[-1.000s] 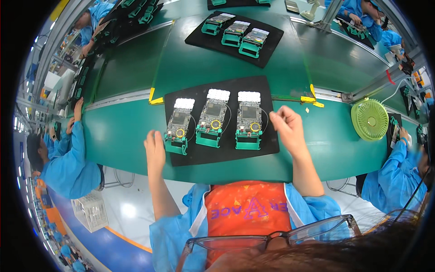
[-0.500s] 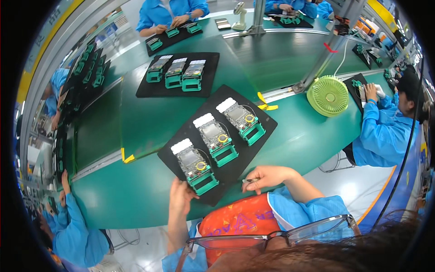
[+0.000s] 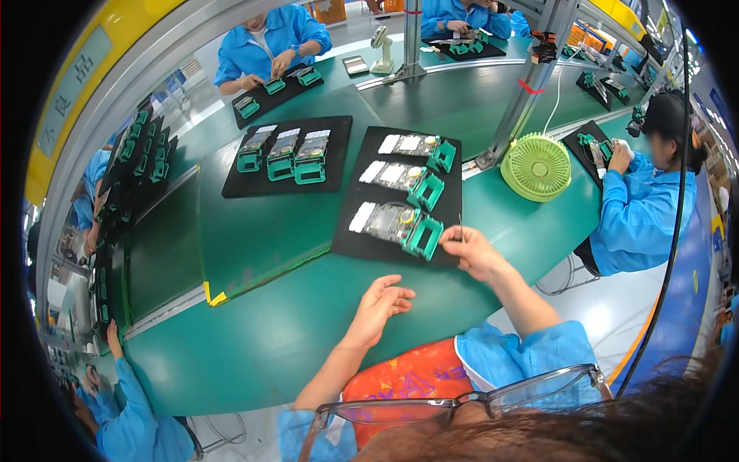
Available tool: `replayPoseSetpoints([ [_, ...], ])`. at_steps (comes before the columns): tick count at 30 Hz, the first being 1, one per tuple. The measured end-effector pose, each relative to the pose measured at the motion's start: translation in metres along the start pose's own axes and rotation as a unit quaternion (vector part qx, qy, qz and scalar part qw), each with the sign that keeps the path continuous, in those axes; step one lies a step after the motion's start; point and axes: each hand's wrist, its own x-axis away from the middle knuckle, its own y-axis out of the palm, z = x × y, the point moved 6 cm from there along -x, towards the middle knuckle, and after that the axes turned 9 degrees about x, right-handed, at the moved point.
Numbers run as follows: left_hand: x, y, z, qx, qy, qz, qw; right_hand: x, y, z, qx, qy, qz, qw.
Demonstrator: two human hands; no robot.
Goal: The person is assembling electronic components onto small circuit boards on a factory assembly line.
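Note:
Three circuit boards in green plastic frames lie in a row on a black mat (image 3: 362,245) in front of me. The nearest circuit board (image 3: 385,221) has a white block at its left end and a yellow ring beside its green frame (image 3: 423,237). At that frame's right side, by the mat's edge, is my right hand (image 3: 476,252). Its fingers are pinched on a thin, metal-looking tool, mostly hidden. My left hand (image 3: 379,306) hovers over the green table (image 3: 300,316), fingers apart and holding nothing, just short of the mat.
A second black mat (image 3: 231,185) with three similar units lies to the left. On the right stand a green fan (image 3: 536,167) and a metal post (image 3: 531,92). Co-workers in blue sit across and at both sides. Yellow tape (image 3: 219,298) marks the belt's edge.
The near mat has turned and shifted away, so its boards now point left. My left hand has let go of its near corner. My right hand has moved up beside the nearest frame.

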Motion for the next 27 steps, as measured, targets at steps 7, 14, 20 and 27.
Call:
replayPoseSetpoints([
  [7,0.051,-0.084,-0.048,-0.021,-0.004,0.005,1.000,-0.064,-0.006,0.031,0.018,-0.051,0.122,0.991],
  [14,0.040,-0.133,-0.051,-0.078,-0.011,0.025,0.997,-0.160,-0.008,0.046,-0.131,-0.124,0.279,0.943],
  [20,0.029,-0.151,-0.051,-0.104,0.000,0.044,0.994,-0.176,0.124,0.042,0.414,-0.420,0.257,0.765],
  [27,0.025,-0.142,-0.037,-0.104,-0.011,0.038,0.994,-0.197,0.244,0.021,0.546,-0.469,0.113,0.685],
])
